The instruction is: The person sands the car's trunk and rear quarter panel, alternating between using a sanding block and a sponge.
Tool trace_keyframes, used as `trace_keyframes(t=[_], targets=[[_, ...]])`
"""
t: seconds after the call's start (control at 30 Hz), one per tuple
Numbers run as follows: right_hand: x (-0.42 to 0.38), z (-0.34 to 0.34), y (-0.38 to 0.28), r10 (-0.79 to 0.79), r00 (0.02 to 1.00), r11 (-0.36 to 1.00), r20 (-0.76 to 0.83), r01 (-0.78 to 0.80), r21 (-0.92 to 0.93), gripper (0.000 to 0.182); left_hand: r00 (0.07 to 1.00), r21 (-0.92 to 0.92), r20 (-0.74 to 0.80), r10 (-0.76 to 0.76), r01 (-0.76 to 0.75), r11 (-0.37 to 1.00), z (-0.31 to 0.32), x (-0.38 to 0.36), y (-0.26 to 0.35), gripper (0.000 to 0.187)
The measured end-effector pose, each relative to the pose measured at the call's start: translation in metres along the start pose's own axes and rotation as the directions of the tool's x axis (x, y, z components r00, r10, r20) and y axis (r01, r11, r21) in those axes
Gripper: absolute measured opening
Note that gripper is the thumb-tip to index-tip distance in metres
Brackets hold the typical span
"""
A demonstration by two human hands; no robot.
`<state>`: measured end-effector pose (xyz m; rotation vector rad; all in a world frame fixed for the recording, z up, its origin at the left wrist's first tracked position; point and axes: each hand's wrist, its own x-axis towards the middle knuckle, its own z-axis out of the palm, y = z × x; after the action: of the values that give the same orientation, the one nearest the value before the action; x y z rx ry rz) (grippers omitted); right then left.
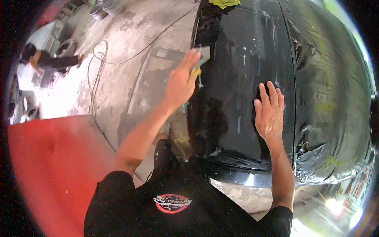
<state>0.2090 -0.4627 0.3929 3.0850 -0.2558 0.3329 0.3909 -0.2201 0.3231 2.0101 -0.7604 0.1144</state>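
Note:
A wet, glossy black car panel (244,130) with whitish streaks lies in front of me. My left hand (182,85) is at its left edge, fingers pressed over a grey piece of sandpaper (205,53). Something yellow (195,73) shows beneath that palm; how far it runs under the hand is hidden. My right hand (271,112) rests flat on the panel's right part, fingers a little apart and holding nothing. A yellow-green cloth (225,3) lies at the panel's far end.
Black plastic sheeting (319,91) covers the car part on the right. A red panel (51,170) stands at lower left. A thin hose (94,75) crosses the stained concrete floor (118,31). Another person (55,61) crouches at far left, near a tyre (66,47).

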Motion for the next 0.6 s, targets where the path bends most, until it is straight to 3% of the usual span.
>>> trace_keyframes(t=[0.03,0.1,0.17,0.27,0.33,0.4,0.47,0.57,0.6], targets=[[0.0,0.0,-0.002,0.008,1.0,1.0,0.005,-0.008,0.007,0.047,0.999,-0.006,-0.017,0.049,-0.049,0.999,0.003,0.027,-0.017,0.045],[0.001,-0.004,-0.003,0.028,1.0,1.0,0.013,-0.029,0.012,0.047,1.0,-0.033,0.023,0.004,-0.003,0.999,0.007,0.09,-0.039,0.044],[0.002,-0.003,-0.002,0.033,0.999,0.999,0.003,-0.033,0.01,0.047,0.989,0.046,-0.069,0.131,-0.128,0.991,0.022,0.152,-0.065,0.044],[0.004,-0.004,-0.006,0.012,1.0,0.999,0.01,-0.012,0.037,0.048,0.999,-0.089,0.039,-0.03,0.034,0.995,0.009,0.171,-0.055,0.044],[0.009,-0.004,-0.02,0.108,0.994,0.993,0.014,-0.109,0.039,0.05,1.0,-0.27,-0.024,0.004,-0.01,0.963,0.003,0.118,-0.047,0.045],[0.017,0.005,-0.043,0.205,0.979,0.978,-0.008,-0.205,-0.022,0.051,0.987,-0.206,-0.048,0.151,-0.158,0.966,-0.003,0.035,-0.041,0.049],[0.028,0.011,-0.051,0.248,0.969,0.967,-0.022,-0.249,-0.05,0.052,0.996,-0.382,0.022,0.085,-0.071,0.921,-0.01,-0.011,-0.037,0.055],[0.031,0.011,-0.054,0.256,0.966,0.965,-0.013,-0.257,-0.051,0.053,0.986,-0.338,-0.038,0.165,-0.168,0.926,-0.004,0.035,-0.06,0.055],[0.032,0.011,-0.053,0.258,0.966,0.965,-0.01,-0.258,-0.051,0.053,0.992,-0.357,-0.047,0.114,-0.123,0.926,0.005,0.07,-0.072,0.054]])
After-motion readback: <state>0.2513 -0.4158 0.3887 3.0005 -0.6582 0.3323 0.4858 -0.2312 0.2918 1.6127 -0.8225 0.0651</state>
